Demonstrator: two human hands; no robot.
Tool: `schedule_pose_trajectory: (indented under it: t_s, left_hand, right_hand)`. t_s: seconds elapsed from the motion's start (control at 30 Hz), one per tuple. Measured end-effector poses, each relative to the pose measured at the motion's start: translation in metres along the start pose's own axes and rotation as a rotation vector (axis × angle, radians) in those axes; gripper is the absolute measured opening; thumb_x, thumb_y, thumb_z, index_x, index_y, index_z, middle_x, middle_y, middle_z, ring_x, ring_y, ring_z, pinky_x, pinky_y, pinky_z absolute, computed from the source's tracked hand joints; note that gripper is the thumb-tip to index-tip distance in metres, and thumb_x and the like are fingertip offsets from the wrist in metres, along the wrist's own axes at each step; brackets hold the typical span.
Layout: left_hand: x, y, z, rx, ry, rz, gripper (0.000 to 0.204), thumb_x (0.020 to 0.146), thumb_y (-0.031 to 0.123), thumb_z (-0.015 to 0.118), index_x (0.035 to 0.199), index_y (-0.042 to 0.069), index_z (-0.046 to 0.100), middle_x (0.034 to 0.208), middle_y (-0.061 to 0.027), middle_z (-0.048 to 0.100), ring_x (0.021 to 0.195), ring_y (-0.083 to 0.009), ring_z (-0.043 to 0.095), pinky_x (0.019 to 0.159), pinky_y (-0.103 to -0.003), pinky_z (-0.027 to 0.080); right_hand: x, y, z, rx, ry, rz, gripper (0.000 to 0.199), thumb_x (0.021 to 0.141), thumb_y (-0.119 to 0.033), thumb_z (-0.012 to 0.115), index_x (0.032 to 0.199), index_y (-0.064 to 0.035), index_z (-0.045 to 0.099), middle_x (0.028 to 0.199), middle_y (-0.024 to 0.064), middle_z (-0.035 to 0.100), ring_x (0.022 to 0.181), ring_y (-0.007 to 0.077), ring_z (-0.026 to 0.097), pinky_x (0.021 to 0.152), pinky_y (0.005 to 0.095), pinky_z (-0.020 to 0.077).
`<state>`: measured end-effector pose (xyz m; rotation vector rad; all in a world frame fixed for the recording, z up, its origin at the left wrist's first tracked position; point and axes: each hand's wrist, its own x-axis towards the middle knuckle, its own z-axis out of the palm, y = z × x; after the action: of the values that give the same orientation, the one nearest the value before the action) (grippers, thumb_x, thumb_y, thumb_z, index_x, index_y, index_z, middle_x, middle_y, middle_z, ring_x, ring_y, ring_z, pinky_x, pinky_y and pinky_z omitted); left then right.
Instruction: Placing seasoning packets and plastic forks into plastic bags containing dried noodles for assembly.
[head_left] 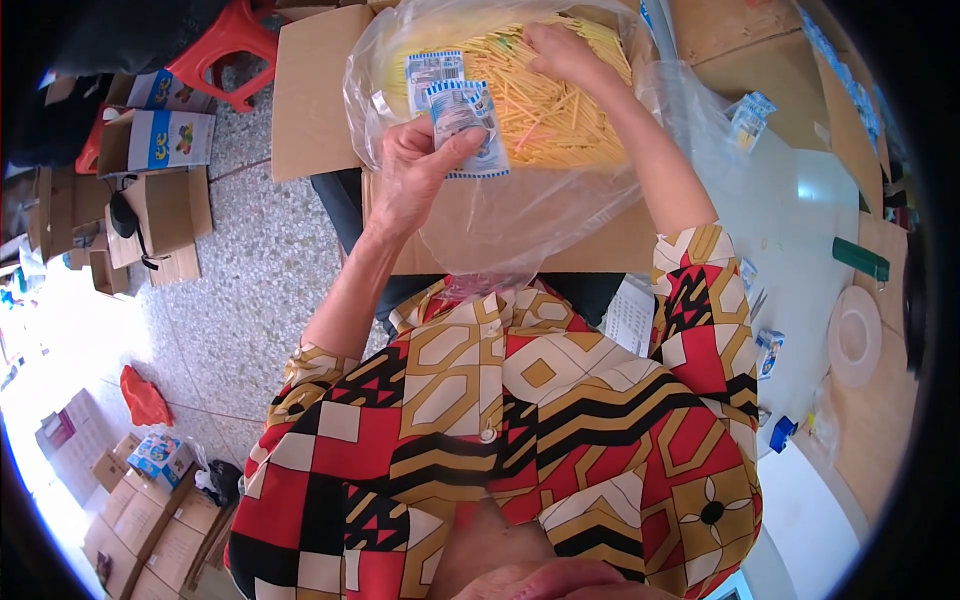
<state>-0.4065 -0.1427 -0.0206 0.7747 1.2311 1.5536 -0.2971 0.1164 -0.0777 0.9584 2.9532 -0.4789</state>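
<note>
Small packing workshop. The speckled floor (pixel 240 290) was crowded with folded cardboard cartons (pixel 160 215) and printed product boxes (pixel 165 140); a red plastic stool (pixel 225 50) stood nearby, and a worktable (pixel 800 250) at the right carried scattered blue-and-white sachets (pixel 750 115).

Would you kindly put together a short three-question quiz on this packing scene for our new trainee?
1. True or false: the left hand holds small blue-and-white packets.
2. Where does the right hand rest?
A. on the red stool
B. on the yellow sticks in the clear plastic bag
C. on the white plate
3. Fill in: the bag of sticks sits in an open ______ box.

Key:
1. True.
2. B.
3. Cardboard.
</note>
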Motion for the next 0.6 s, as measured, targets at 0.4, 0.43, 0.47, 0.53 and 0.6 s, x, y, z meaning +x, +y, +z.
schedule_pose_trajectory:
  t_s: [0.4, 0.43, 0.47, 0.53, 0.6]
  left_hand:
    - [-0.002, -0.003, -0.012, -0.039, -0.006, 0.008, 0.015, 0.080, 0.013, 0.068, 0.090, 0.003, 0.067, 0.079, 0.0015, 0.065, 0.071, -0.0029, 0.055, 0.066, -0.020, 0.046]
    - [-0.002, -0.004, -0.013, -0.039, -0.006, 0.008, 0.015, 0.080, 0.013, 0.068, 0.090, 0.003, 0.067, 0.079, 0.0015, 0.065, 0.071, -0.0029, 0.055, 0.066, -0.020, 0.046]
    - [-0.002, -0.005, -0.014, -0.036, -0.015, 0.003, 0.015, 0.080, 0.013, 0.068, 0.090, 0.003, 0.067, 0.080, 0.0014, 0.065, 0.071, -0.0029, 0.055, 0.066, -0.020, 0.046]
    - [-0.002, -0.005, -0.014, -0.032, -0.023, -0.001, 0.015, 0.080, 0.013, 0.068, 0.091, 0.003, 0.067, 0.080, 0.0014, 0.065, 0.071, -0.0030, 0.055, 0.066, -0.020, 0.046]
    - [-0.002, -0.004, -0.011, -0.048, -0.043, -0.002, 0.016, 0.080, 0.013, 0.068, 0.091, 0.003, 0.067, 0.081, 0.0013, 0.065, 0.072, -0.0030, 0.056, 0.066, -0.020, 0.046]
  right_hand:
    - [0.001, -0.016, 0.014, -0.002, 0.166, -0.018, 0.015, 0.068, -0.005, 0.055, 0.081, 0.0034, 0.056, 0.086, 0.0257, 0.059, 0.086, 0.0391, 0.057, 0.072, 0.0422, 0.0459]
    - [0.001, -0.015, 0.009, -0.001, 0.166, -0.018, 0.015, 0.068, -0.005, 0.055, 0.081, 0.0034, 0.056, 0.086, 0.0257, 0.059, 0.086, 0.0391, 0.057, 0.072, 0.0422, 0.0459]
    - [-0.001, -0.012, 0.004, 0.062, 0.108, 0.051, 0.011, 0.068, -0.006, 0.057, 0.076, 0.0019, 0.057, 0.077, 0.0216, 0.060, 0.077, 0.0331, 0.059, 0.066, 0.0380, 0.0463]
    - [-0.007, -0.007, -0.005, 0.127, 0.051, 0.119, 0.009, 0.068, -0.008, 0.059, 0.070, 0.0005, 0.057, 0.069, 0.0175, 0.061, 0.069, 0.0270, 0.061, 0.060, 0.0338, 0.0466]
    - [-0.021, 0.002, -0.010, 0.491, 0.028, 0.260, 0.013, 0.069, -0.012, 0.063, 0.065, -0.0024, 0.057, 0.058, 0.0072, 0.058, 0.057, 0.0121, 0.056, 0.051, 0.0251, 0.0428]
